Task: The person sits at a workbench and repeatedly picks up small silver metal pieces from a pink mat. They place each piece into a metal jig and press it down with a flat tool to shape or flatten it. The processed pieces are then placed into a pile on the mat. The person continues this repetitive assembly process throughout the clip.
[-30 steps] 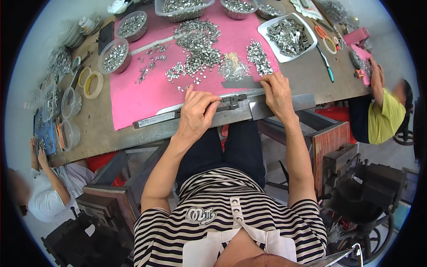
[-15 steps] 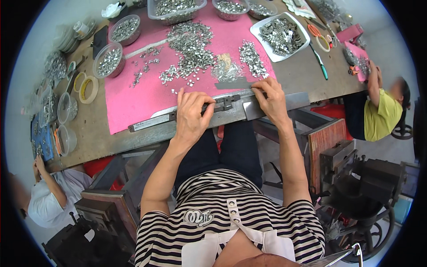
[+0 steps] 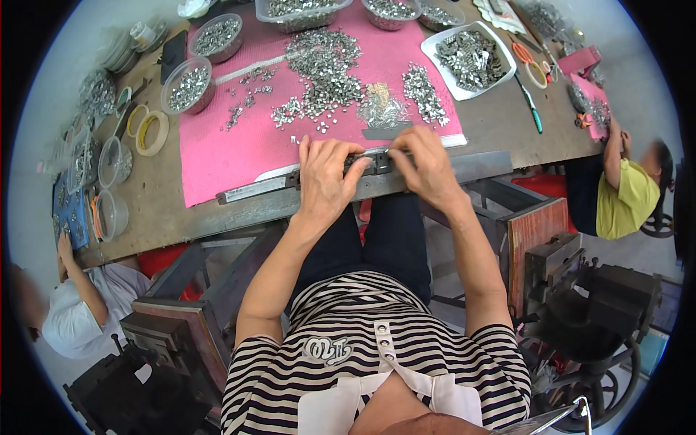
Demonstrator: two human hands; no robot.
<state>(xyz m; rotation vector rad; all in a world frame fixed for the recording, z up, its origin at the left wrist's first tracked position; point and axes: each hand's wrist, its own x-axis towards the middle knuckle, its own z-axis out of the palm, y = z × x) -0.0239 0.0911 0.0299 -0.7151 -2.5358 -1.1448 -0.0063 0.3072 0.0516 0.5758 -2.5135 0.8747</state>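
My left hand point(image 3: 326, 177) is curled over a dark metal fixture point(image 3: 379, 162) at the table's front edge, thumb and fingertips gripping its left part. The fixture sits along a long grey metal bar point(image 3: 257, 190). At the fixture's right end, my right hand point(image 3: 429, 170) pinches its thumb and fingers together; anything between them is too small to make out. Just beyond the hands lie a flat grey strip point(image 3: 384, 133), a bunch of thin silvery pins point(image 3: 384, 112) and a heap of small metal pieces point(image 3: 322, 76) on a pink mat point(image 3: 217, 163).
Clear tubs of metal parts point(image 3: 188, 88) line the mat's far and left sides. A white tray point(image 3: 429, 51) of parts is at far right, beside a green-handled tool point(image 3: 536, 119) and orange scissors point(image 3: 520, 52). Tape rolls point(image 3: 152, 134) lie left. Other people sit at both sides.
My right hand has moved left, from the flat metal plate to the fixture's right end. My left hand stays on the fixture. The whole view has shifted slightly.
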